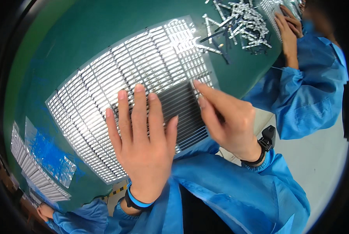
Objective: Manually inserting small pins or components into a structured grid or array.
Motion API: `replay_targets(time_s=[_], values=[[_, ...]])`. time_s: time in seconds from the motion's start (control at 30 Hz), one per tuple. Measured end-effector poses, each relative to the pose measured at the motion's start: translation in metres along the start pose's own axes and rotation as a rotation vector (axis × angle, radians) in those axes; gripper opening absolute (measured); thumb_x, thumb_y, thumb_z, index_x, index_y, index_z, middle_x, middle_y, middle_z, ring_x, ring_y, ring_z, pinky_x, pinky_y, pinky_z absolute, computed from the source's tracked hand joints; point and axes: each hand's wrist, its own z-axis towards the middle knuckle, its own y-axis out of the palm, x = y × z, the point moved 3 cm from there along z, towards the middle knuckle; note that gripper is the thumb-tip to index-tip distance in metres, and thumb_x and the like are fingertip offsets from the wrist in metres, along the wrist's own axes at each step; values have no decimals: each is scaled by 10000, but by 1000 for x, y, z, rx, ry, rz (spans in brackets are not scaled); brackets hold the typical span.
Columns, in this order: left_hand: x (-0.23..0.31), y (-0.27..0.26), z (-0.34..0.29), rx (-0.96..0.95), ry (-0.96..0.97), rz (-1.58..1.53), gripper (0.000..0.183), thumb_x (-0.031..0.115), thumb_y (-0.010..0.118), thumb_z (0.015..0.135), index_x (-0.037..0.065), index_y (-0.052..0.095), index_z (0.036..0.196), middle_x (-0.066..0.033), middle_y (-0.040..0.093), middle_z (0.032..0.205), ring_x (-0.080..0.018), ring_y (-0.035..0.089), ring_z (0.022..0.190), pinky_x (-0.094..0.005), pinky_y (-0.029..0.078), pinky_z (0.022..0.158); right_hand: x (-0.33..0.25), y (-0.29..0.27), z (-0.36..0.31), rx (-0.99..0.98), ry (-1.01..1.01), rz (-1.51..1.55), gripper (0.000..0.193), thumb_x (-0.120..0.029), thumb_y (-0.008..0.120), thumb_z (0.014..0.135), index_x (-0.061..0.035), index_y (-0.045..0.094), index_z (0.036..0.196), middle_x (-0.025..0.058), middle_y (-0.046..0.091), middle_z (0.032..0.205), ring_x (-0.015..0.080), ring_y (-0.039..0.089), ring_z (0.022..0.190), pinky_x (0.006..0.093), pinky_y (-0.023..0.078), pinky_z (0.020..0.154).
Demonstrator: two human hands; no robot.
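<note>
A large sheet of silvery strips [92, 89], set in many rows and divided by dark lines, lies at a slant before me. Part of it, between my hands, is a dark grey striped area [177, 102]. My left hand [143, 136] rests flat on the sheet with its fingers spread, the thumb beside the dark area. At that area's right edge my right hand [230, 119] pinches a thin narrow strip [195, 90] between thumb and forefinger. Fingers partly cover the strip, and whether it is loose from the sheet I cannot tell.
A heap of loose silvery and black strips [248, 25] lies at the far right of the green table [81, 35]. Blue thread-like scraps [51, 148] and more striped sheets [42, 177] are at the left. Co-workers' hands [287, 29] and a blue sleeve [83, 216] show nearby.
</note>
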Motion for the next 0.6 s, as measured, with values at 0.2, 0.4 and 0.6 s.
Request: replay_targets(time_s=[0.2, 0.4, 0.6], values=[[-6, -1, -5, -1, -7, -39, 626, 204, 748, 914, 4, 520, 1462, -147, 558, 1505, -379, 464, 1454, -571, 297, 1227, 42, -23, 26, 150, 211, -281, 171, -10, 739, 888, 7, 638, 1025, 146, 566, 869, 309, 607, 758, 405, 482, 665], [-9, -9, -5, -65, 19, -120, 729, 160, 763, 888, -13, 444, 1520, -171, 493, 1555, -385, 404, 1492, -577, 247, 1245, 48, -28, 17, 110, 339, -161, 116, 9, 686, 940, 23, 614, 1031, 158, 605, 896, 295, 636, 768, 388, 501, 680], [-8, -22, -13, -35, 39, -237, 697, 148, 750, 878, -10, 479, 1499, -176, 521, 1514, -403, 411, 1478, -586, 243, 1233, 45, -30, 10, 213, 404, 62, 73, -13, 640, 1003, 29, 628, 1061, 133, 678, 866, 184, 676, 754, 314, 520, 663]])
